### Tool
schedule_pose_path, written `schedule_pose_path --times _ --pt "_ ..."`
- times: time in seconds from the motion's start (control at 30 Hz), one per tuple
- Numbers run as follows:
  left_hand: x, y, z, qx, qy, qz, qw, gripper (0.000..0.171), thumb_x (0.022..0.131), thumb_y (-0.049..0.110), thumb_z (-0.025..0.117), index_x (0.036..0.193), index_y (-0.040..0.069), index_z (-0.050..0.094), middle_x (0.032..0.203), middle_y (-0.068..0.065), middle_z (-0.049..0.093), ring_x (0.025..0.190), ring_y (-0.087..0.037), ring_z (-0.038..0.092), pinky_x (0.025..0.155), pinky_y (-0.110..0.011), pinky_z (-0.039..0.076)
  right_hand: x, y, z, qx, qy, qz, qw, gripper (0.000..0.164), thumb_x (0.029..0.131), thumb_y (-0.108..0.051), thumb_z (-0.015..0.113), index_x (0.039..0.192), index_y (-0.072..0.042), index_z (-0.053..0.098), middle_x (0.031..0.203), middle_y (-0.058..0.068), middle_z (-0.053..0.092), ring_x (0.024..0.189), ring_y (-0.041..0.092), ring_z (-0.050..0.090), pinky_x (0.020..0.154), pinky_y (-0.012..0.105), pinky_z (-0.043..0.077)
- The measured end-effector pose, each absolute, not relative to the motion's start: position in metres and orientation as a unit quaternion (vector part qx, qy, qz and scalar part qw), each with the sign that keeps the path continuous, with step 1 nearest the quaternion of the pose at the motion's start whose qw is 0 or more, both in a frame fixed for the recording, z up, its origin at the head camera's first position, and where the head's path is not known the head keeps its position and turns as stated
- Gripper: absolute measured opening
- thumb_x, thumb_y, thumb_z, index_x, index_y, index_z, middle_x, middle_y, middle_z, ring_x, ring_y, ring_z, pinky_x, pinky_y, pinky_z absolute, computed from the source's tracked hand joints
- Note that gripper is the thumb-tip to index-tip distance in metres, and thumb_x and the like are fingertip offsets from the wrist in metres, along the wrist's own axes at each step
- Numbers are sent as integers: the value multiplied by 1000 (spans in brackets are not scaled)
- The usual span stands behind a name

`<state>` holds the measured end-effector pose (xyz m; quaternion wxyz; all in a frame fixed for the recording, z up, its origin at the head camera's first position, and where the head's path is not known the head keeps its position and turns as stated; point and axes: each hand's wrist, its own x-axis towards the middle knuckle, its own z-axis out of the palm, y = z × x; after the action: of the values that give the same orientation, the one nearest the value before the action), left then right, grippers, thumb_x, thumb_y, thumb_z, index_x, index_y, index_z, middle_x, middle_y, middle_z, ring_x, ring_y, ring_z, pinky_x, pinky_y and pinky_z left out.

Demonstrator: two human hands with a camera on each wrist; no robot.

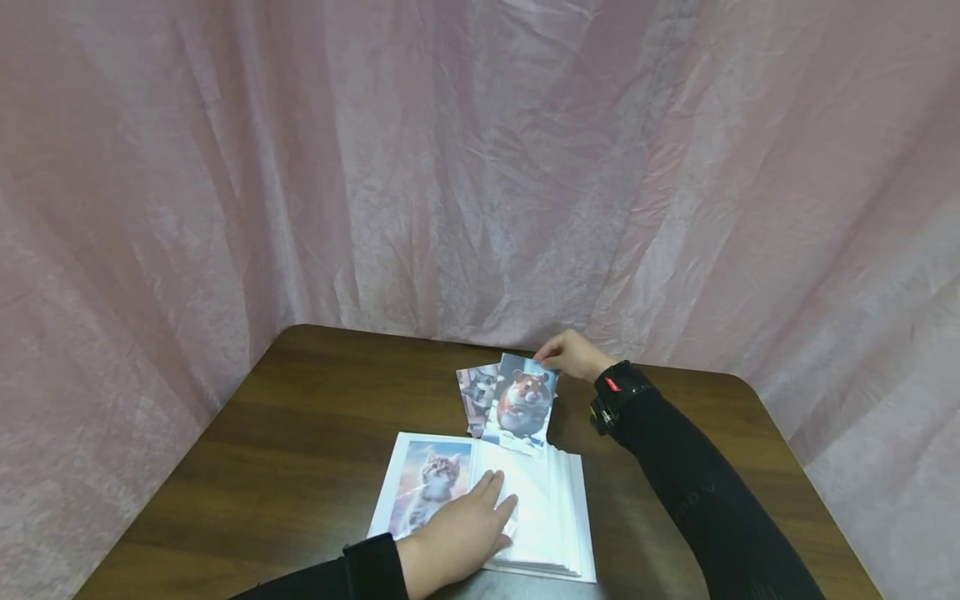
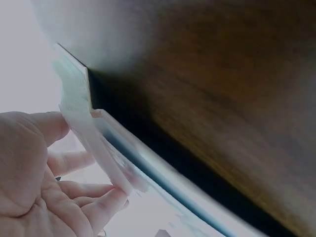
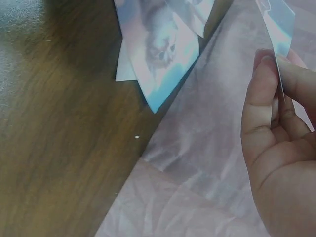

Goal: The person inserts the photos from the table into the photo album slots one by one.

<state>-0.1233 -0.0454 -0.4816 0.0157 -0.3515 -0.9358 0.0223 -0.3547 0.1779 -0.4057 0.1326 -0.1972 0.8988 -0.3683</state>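
Note:
An open photo album [image 1: 558, 517] with white pages lies near the table's front edge. On its left page shows a kitten picture [image 1: 437, 483]. My left hand [image 1: 457, 533] rests on the album around the middle fold, fingers spread; the left wrist view has the hand [image 2: 54, 182] against the album's edge [image 2: 94, 133]. Between thumb and fingers my right hand [image 1: 577, 354] pinches the top right corner of a hamster photo [image 1: 522, 404], whose lower edge reaches the album's top. The right wrist view shows the held photo [image 3: 279, 29] edge-on in the right hand [image 3: 276, 113].
Behind the hamster photo several loose photos lie on the table, one a grey cat photo [image 1: 478, 390]; they appear as overlapping photos [image 3: 158, 49] in the right wrist view. The brown wooden table [image 1: 300, 450] ends at a pink curtain [image 1: 450, 208].

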Motion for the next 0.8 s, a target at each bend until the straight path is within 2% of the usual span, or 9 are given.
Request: schedule_pose_path --times 0.2,0.4,0.57,0.8 --pt "-124 -45 -482 -351 -936 22 18 52 97 43 62 140 13 59 147 -18 49 137 -32 47 99 -28 50 -356 171 -403 -203 900 -353 154 15 93 -1 67 106 1 76 109 14 72 91 19 68 85 44 58" --pt "-123 -45 -485 -354 -935 21 24 53 97 44 62 140 13 59 147 -19 49 136 -32 48 97 -28 51 -351 167 -406 -216 902 -335 168 15 93 -2 68 106 0 76 105 10 74 88 17 68 82 41 58" --pt "-123 -45 -486 -353 -935 16 22 54 97 44 62 141 13 58 148 -19 49 137 -32 47 98 -28 51 -347 165 -412 -233 896 -337 173 15 92 0 68 105 1 76 103 12 74 87 17 67 82 43 58" --pt "-123 -45 -485 -348 -937 15 16 54 97 44 62 141 13 58 148 -19 49 137 -31 47 100 -29 49 -344 160 -421 -236 890 -335 201 15 93 -2 68 106 -3 77 106 8 74 89 16 68 78 36 59"
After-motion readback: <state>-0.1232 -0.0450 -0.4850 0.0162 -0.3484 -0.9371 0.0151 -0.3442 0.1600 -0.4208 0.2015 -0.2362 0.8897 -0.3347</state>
